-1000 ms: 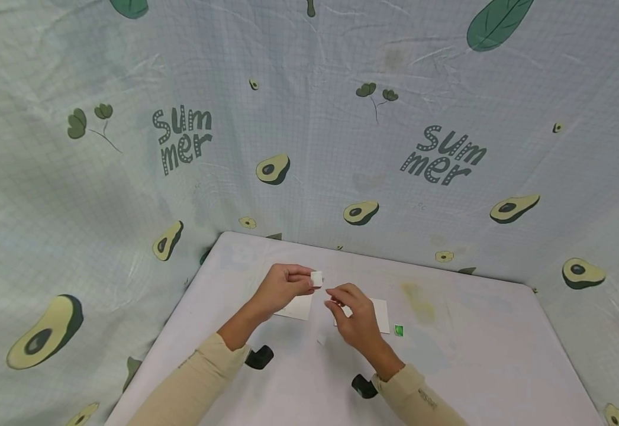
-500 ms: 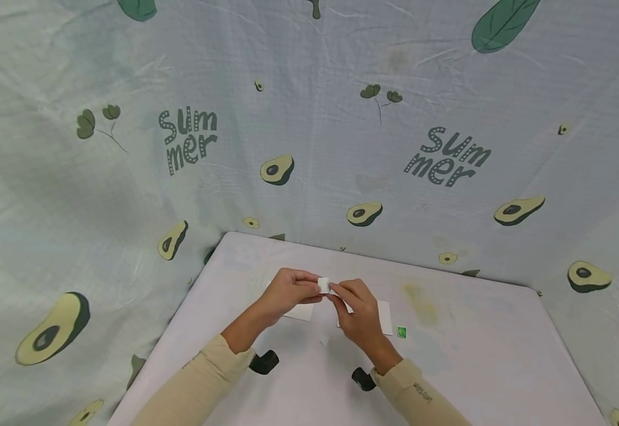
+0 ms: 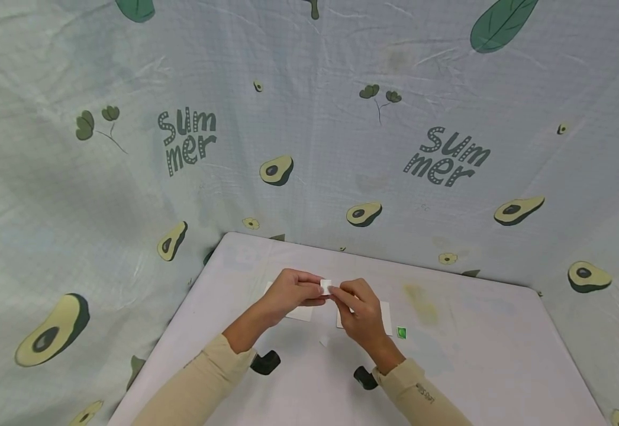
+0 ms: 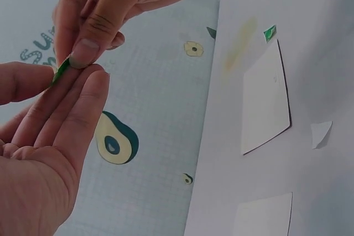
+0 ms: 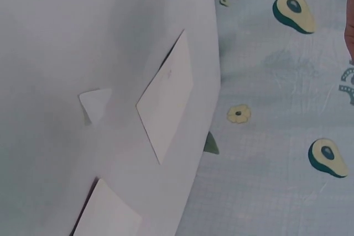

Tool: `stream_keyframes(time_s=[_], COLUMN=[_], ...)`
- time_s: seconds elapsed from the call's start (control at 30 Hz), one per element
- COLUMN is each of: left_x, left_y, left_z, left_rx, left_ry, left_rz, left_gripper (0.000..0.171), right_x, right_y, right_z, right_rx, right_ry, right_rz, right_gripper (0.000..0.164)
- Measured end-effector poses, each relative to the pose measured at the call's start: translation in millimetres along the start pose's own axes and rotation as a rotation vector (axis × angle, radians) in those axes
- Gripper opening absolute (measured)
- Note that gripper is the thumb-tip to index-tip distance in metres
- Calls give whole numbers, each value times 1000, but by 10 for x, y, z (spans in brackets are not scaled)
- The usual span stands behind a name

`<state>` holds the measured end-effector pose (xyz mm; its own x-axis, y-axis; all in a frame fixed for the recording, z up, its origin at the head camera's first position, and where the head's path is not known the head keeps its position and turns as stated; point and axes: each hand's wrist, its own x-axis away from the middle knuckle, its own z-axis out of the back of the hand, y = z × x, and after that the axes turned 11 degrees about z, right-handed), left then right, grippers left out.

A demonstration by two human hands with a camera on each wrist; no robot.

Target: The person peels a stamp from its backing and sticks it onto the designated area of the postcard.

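In the head view, a small square sticker point(image 3: 326, 287) is held up between both hands above the table, its white side toward the camera. The left wrist view shows a green edge of the sticker point(image 4: 61, 72). My left hand point(image 3: 286, 297) pinches it between thumb and fingers from the left. My right hand point(image 3: 361, 310) grips its right side with thumb and fingertip. Below lie two white cards, a right card point(image 3: 386, 317) partly behind my right hand and a left card point(image 3: 301, 313) partly behind my left. The right wrist view catches only a sliver of a hand point(image 5: 350, 20).
A second small green sticker point(image 3: 402, 332) lies right of the right card. A white paper scrap point(image 3: 323, 341) rests on the pale table point(image 3: 474, 355) in front of the cards. Behind the table hangs an avocado-printed cloth point(image 3: 309, 130).
My right hand has moved left and up to the sticker and taken hold of its edge. The left hand has shifted slightly right and down, still holding the sticker.
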<state>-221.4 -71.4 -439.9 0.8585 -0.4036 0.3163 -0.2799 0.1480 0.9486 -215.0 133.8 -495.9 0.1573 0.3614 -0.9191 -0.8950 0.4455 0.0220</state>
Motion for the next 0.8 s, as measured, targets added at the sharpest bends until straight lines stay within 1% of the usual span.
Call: stream_keyframes(time_s=[0.17, 0.23, 0.3, 0.4, 0.43, 0.53, 0.63, 0.73, 0.8], left_x=[12, 12, 10, 1, -2, -6, -6, -5, -6], left_y=[18, 15, 4, -19, -28, -48, -58, -72, -86], left_z=[-21, -27, -30, -37, -39, -52, -66, -74, -73], left_rx=[-3, 0, -1, -8, -10, -18, -30, -68, -104], left_ry=[0, 0, -1, -4, -6, 3, 12, 22, 27], left_rz=[-5, -7, -8, -12, -17, -23, -29, -41, -62], left_gripper=[34, 35, 36, 37, 37, 36, 38, 39, 37], right_x=[7, 7, 10, 22, 27, 40, 46, 45, 41], right_y=[7, 8, 8, 0, -4, -18, -32, -48, -60], right_z=[9, 9, 7, 5, 5, 8, 14, 18, 19], right_rx=[3, -4, -19, -51, -66, -105, -132, -141, -147], right_ry=[4, 8, 10, -6, -14, -48, -81, -99, -100], right_rz=[-21, -32, -46, -80, -95, -151, -208, -250, -272], right_gripper=[28, 27, 21, 7, 5, 12, 14, 17, 19])
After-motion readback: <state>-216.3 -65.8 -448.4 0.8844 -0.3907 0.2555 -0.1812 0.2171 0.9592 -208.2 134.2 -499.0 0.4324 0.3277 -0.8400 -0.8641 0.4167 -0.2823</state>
